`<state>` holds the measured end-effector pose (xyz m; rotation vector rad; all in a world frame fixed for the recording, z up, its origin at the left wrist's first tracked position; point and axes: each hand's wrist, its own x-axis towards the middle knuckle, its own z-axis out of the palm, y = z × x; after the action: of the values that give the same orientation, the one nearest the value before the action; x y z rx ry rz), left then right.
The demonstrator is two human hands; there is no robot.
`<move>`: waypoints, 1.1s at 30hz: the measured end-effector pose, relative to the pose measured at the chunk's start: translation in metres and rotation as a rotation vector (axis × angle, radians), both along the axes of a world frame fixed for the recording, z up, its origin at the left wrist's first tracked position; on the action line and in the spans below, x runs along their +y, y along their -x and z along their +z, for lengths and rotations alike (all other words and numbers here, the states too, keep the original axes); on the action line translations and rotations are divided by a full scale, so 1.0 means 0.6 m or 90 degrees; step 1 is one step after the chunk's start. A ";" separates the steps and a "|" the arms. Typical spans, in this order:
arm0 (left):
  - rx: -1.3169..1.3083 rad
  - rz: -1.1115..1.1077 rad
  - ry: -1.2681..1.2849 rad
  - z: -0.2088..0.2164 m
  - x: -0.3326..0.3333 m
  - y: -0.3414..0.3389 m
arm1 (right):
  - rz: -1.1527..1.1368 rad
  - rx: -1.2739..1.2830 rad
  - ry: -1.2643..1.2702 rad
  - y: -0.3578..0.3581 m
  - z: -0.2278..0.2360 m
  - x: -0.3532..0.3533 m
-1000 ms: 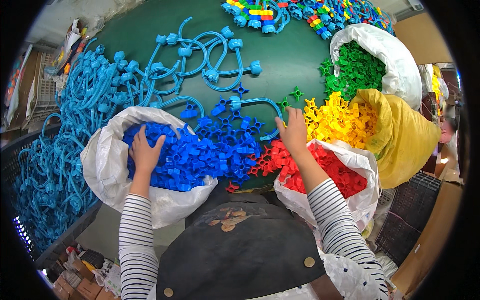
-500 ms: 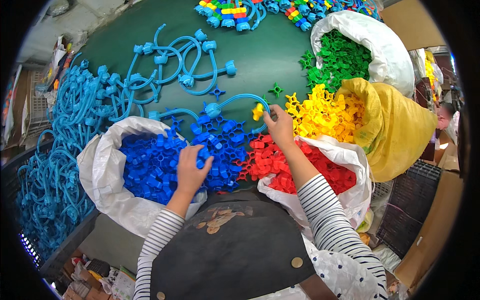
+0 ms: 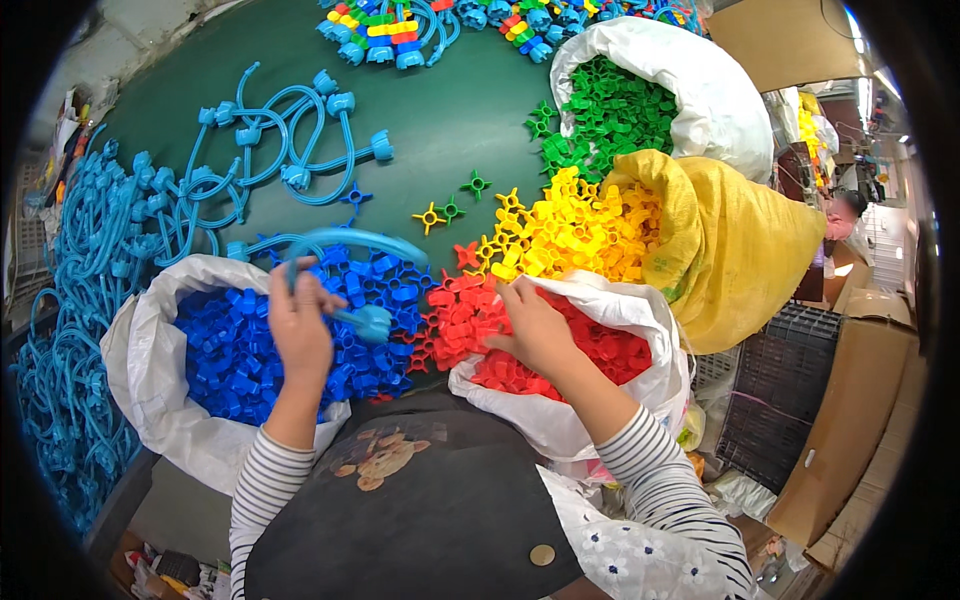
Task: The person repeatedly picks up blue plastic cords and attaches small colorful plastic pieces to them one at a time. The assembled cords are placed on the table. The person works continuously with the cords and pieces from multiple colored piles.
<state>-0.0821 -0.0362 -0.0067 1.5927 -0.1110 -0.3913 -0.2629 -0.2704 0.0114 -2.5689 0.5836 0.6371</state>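
Your left hand (image 3: 303, 330), left of the frame's centre, is closed around a motion-blurred light-blue tube (image 3: 360, 238), which arches above the blue pieces (image 3: 235, 350). Your right hand (image 3: 540, 328), right of centre, has thumb and fingers spread wide at the red pieces (image 3: 462, 315); whether it touches any cannot be told. Yellow pieces (image 3: 570, 235) and green pieces (image 3: 620, 115) lie toward the upper right.
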 end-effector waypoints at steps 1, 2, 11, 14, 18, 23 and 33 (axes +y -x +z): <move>0.090 0.031 0.112 -0.009 0.010 -0.002 | 0.016 0.109 0.044 0.023 -0.006 -0.008; 0.188 0.054 0.179 -0.019 0.021 -0.001 | 0.023 0.266 0.095 0.044 -0.013 -0.012; 0.366 0.051 0.148 -0.151 0.053 0.061 | -0.144 -0.005 -0.086 0.025 -0.067 0.016; 0.357 0.067 0.125 -0.173 0.046 0.043 | -0.110 -0.032 -0.112 -0.020 -0.065 -0.016; 0.380 0.038 0.174 -0.182 0.040 0.032 | -0.185 -0.258 0.136 -0.070 -0.075 -0.172; 0.416 0.061 0.165 -0.182 0.043 0.035 | -0.207 -0.044 0.384 -0.096 -0.104 -0.290; 0.431 0.062 0.121 -0.181 0.043 0.029 | -0.136 -0.059 0.335 -0.249 -0.087 -0.380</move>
<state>-0.0998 -0.0105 -0.1150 1.2039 0.4332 -0.7964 -0.1134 -0.4982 -0.0411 -2.9295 1.0966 0.3162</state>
